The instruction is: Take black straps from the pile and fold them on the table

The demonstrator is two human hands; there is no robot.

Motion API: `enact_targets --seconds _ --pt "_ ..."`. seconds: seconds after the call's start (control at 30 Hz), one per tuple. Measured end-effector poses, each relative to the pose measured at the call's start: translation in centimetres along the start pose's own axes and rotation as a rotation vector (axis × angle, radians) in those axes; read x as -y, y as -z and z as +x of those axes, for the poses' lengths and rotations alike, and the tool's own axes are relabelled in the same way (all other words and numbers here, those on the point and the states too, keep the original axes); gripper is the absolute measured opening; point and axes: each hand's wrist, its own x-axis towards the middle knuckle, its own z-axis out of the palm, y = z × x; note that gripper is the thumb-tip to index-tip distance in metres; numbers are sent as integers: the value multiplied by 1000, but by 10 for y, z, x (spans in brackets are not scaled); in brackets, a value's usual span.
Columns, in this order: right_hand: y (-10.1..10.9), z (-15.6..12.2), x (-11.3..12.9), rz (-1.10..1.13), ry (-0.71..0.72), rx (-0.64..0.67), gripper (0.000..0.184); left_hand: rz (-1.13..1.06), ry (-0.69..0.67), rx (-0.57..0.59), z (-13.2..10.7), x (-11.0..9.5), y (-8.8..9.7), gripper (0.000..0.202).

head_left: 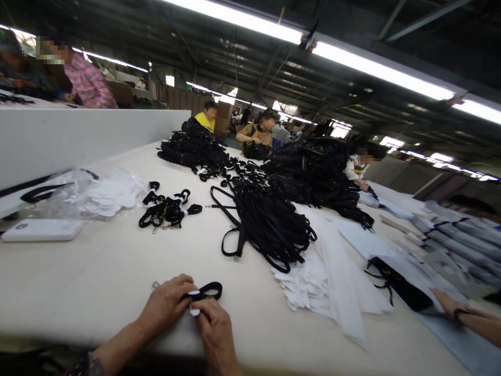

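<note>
1. Left hand [164, 304] and right hand [216, 329]: forearms reach forward, hands close together at the bench [82, 282] near edge.
2. Grip: both clamped on a black strap [205, 291], formed in a loop, with a white tab [193, 311] at the fingers.
3. Farther: strap pile [266, 224] on the bench.

Above you, long fluorescent tube lights [383, 65] hang under dark steel roof trusses [250, 57]; to your left stands a low white partition [78, 141]; ahead, cardboard cartons [224, 117] are stacked by the far wall; bright windows [340, 130] glow beyond your long cream-topped worktable [97, 271].
</note>
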Motion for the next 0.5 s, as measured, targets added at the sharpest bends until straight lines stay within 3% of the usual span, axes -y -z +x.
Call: enact_targets --seconds 0.17,0.33,0.5 --pt "-5 1 9 -9 32 -76 24 -36 56 16 4 12 -7 27" --pt "-11 20 10 200 -229 -43 19 -119 156 18 11 18 -4 32" --pt "-16 35 -1 224 -378 -20 21 -198 204 16 14 21 -7 36"
